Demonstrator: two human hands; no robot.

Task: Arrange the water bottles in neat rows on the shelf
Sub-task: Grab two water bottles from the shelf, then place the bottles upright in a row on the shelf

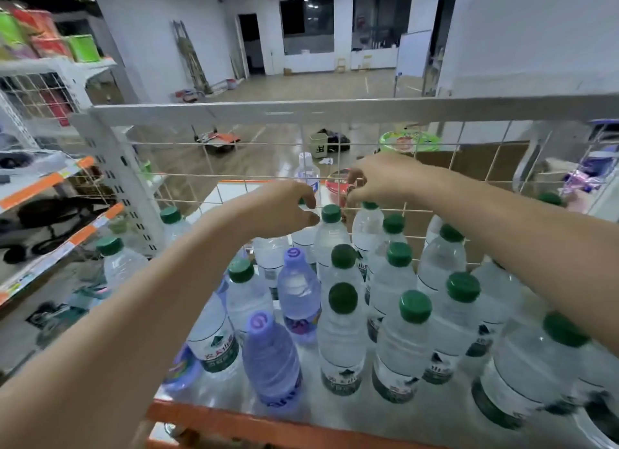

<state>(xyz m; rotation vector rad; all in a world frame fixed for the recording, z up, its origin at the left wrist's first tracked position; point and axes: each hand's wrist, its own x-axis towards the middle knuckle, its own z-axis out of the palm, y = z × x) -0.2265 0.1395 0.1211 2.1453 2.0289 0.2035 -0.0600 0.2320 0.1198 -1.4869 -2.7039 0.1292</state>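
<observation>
White shelf [335,411]: both hands, left [284,204] and right [378,177], pinch back-row bottle caps.

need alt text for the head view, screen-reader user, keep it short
Two bare hands reach to the back row of water bottles standing on a shelf: the left hand and right hand each curl around a bottle top by the wire mesh back. Most bottles are clear with green caps; two purple bottles stand front left.

Wire grid [234,177] blocks rear; bottles [341,331] packed tight, bare shelf [335,418] in front
</observation>
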